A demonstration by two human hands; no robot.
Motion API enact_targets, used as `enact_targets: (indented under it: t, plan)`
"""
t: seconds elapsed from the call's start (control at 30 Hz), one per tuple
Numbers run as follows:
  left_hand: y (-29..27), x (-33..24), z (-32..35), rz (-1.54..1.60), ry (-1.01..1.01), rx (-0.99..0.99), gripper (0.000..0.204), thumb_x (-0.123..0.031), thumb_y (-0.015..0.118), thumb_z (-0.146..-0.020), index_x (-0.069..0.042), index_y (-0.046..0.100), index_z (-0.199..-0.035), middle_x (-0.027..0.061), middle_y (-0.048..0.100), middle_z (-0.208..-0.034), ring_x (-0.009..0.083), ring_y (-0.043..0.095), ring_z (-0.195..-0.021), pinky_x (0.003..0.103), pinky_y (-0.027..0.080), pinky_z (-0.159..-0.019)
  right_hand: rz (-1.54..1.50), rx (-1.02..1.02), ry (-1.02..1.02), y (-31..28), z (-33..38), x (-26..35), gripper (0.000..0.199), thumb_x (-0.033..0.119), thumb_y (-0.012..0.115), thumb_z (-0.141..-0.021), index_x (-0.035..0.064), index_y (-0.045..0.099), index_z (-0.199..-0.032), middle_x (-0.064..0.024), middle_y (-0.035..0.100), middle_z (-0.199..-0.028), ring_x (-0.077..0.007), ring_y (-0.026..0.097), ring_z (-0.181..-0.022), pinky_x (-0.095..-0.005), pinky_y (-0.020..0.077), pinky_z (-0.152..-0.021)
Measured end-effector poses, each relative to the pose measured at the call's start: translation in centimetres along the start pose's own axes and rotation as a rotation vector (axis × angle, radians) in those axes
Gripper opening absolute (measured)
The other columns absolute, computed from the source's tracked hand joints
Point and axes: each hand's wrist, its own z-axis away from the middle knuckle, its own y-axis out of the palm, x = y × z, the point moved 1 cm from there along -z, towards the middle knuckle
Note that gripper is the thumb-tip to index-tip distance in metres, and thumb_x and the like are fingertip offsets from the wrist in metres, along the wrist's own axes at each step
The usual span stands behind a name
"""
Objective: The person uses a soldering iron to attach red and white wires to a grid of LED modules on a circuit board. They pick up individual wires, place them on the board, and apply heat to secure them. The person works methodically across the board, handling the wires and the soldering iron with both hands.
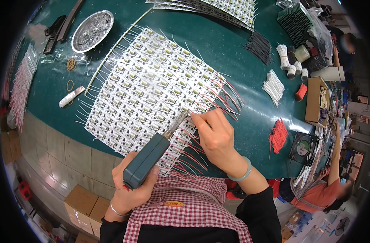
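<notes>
A large panel of small white circuit boards (144, 87) lies on the green table, its rows set with yellow-green parts. My left hand (132, 184) is wrapped round the dark green body of a soldering gun (146, 158). The gun's metal tip (177, 123) reaches to the panel's right part. Just beside that tip, my right hand (215, 133) is closed in a pinch at the boards; what sits between its fingertips is too small to make out. Red, white and black wires (225, 95) stick out along the panel's right edge, some near my right hand.
A silver dish (92, 31) of metallic scraps stands at the back left. To the right lie bundles of black wires (258, 46), white wires (273, 87) and red wires (278, 135), beside a small fan (301, 149) and a cardboard box (316, 101). Another person (318, 186) works at the far right.
</notes>
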Motion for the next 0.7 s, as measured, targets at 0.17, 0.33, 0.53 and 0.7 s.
enact_targets:
  t: [0.17, 0.33, 0.53, 0.7]
  plan:
    - [-0.3, -0.2, -0.2, -0.027, -0.001, 0.026, 0.018, 0.001, 0.079, -0.084, 0.005, 0.071, -0.099, 0.0108, 0.07, -0.089, 0.014, 0.066, -0.07, 0.027, 0.051, -0.063, -0.009, -0.01, 0.034, -0.1, -0.1, 0.2, 0.038, -0.011, 0.072, -0.069, -0.0021, 0.074, -0.106, -0.0085, 0.062, -0.085, -0.0251, 0.059, -0.076, -0.0357, 0.0503, -0.063]
    - [-0.3, 0.3, 0.4, 0.055, -0.006, -0.02, 0.019, 0.001, 0.079, -0.083, 0.005, 0.074, -0.101, 0.0116, 0.07, -0.089, 0.0177, 0.067, -0.069, 0.028, 0.052, -0.062, 0.002, -0.003, 0.018, -0.1, -0.2, 0.3, 0.036, -0.008, 0.071, -0.071, -0.003, 0.073, -0.106, -0.0087, 0.061, -0.086, -0.0253, 0.059, -0.078, -0.0359, 0.0503, -0.064]
    - [-0.7, 0.0, 0.4, 0.05, 0.008, -0.038, 0.021, -0.001, 0.079, -0.084, 0.005, 0.074, -0.104, 0.0121, 0.071, -0.09, 0.0193, 0.068, -0.072, 0.03, 0.053, -0.065, 0.016, -0.004, -0.001, 0.1, 0.1, 0.1, 0.031, -0.001, 0.069, -0.075, -0.0047, 0.071, -0.106, -0.0093, 0.059, -0.089, -0.0259, 0.059, -0.08, -0.0365, 0.05, -0.065]
    - [-0.7, 0.2, 0.8, 0.044, -0.002, -0.038, 0.021, 0.0, 0.078, -0.084, 0.005, 0.074, -0.104, 0.0123, 0.071, -0.092, 0.0187, 0.068, -0.074, 0.03, 0.053, -0.066, 0.025, -0.011, 0.007, 0.1, 0.2, 0.1, 0.031, -0.001, 0.069, -0.075, -0.0035, 0.07, -0.106, -0.0094, 0.059, -0.089, -0.0266, 0.059, -0.08, -0.037, 0.0501, -0.065]
